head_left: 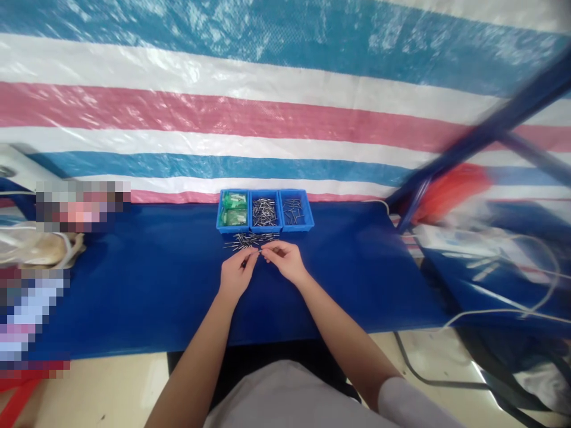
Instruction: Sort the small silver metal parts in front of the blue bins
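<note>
Mid-assembly: left hand (pixel 236 274) and right hand (pixel 284 259) pinching one small metal pin (pixel 259 252) (ends barely visible) beside loose pins (pixel 250 240); next, steady alignment

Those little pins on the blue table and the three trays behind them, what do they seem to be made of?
The loose pins look like metal: thin, grey, with small glints. The three trays look like moulded plastic, an even bright blue with thin walls. The table cover may be a smooth blue sheet with a slight sheen; its material is unclear. The left hand and right hand hold something small between them.
</note>
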`<action>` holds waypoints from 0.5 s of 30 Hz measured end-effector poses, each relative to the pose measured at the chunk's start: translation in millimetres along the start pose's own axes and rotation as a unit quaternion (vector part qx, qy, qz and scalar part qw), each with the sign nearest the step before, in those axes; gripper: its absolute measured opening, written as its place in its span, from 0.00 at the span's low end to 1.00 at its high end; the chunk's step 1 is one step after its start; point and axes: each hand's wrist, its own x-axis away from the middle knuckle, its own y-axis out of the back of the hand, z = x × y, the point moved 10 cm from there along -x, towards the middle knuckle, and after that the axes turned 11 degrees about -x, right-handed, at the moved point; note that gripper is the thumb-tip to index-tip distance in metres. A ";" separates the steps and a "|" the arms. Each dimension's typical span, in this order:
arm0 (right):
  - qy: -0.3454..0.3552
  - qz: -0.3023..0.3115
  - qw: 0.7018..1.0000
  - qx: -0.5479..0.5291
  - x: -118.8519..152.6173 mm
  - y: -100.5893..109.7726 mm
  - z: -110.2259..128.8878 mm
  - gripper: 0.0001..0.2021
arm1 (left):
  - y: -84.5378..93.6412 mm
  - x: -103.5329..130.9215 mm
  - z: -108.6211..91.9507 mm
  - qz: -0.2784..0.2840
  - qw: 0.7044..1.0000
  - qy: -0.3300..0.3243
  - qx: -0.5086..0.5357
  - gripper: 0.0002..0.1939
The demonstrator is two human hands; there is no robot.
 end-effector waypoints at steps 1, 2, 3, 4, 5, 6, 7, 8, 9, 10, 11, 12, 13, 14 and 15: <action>-0.001 -0.001 1.000 0.003 0.1 0.2 -0.4 0.13 | -0.5 0.2 -0.4 0.003 1.000 -0.002 0.002 0.09; -0.002 -0.004 1.000 0.005 0.3 0.5 -0.4 0.13 | -1.3 0.4 -1.0 0.007 1.000 -0.007 0.000 0.09; -0.002 -0.006 1.000 0.007 0.5 1.0 -0.2 0.13 | -2.0 0.7 -1.3 0.010 1.000 -0.010 -0.002 0.09; -0.001 -0.008 1.000 0.008 0.6 1.3 0.3 0.13 | -2.7 1.1 -1.3 0.013 1.000 -0.012 -0.005 0.09; 0.001 -0.009 1.000 0.009 0.7 1.6 0.8 0.13 | -3.1 1.4 -0.8 0.013 1.000 -0.012 -0.008 0.09; 0.002 -0.009 1.000 0.008 0.8 1.6 1.2 0.13 | -3.2 1.6 0.2 0.011 1.000 -0.009 -0.009 0.09; 0.002 -0.009 1.000 0.008 0.9 1.4 1.3 0.13 | -3.0 1.8 1.4 0.008 1.000 -0.004 -0.009 0.10; 0.001 -0.008 1.000 0.008 0.9 1.2 1.2 0.13 | -2.9 1.9 2.6 0.006 1.000 0.001 -0.006 0.10; 0.000 -0.009 1.000 0.008 0.8 1.2 0.9 0.13 | -3.1 1.8 3.5 0.006 1.000 0.004 -0.002 0.10; -0.002 -0.010 1.000 0.008 0.8 1.2 0.5 0.13 | -3.7 1.7 4.1 0.009 1.000 0.007 0.002 0.10; -0.005 -0.011 1.000 0.008 0.7 1.2 -0.1 0.13 | -4.5 1.6 4.6 0.014 1.000 0.010 0.005 0.10; -0.007 -0.012 1.000 0.008 0.7 1.1 -0.8 0.14 | -5.2 1.4 5.1 0.020 1.000 0.013 0.007 0.10; -0.010 -0.012 1.000 0.008 0.7 0.9 -1.6 0.14 | -5.9 1.2 5.5 0.027 0.999 0.016 0.007 0.10; -0.012 -0.010 1.000 0.009 0.7 0.5 -2.5 0.14 | -6.4 1.1 5.8 0.034 0.999 0.019 0.003 0.10; -0.014 -0.009 1.000 0.009 0.7 0.2 -3.3 0.14 | -6.7 1.0 6.0 0.040 0.999 0.021 -0.003 0.10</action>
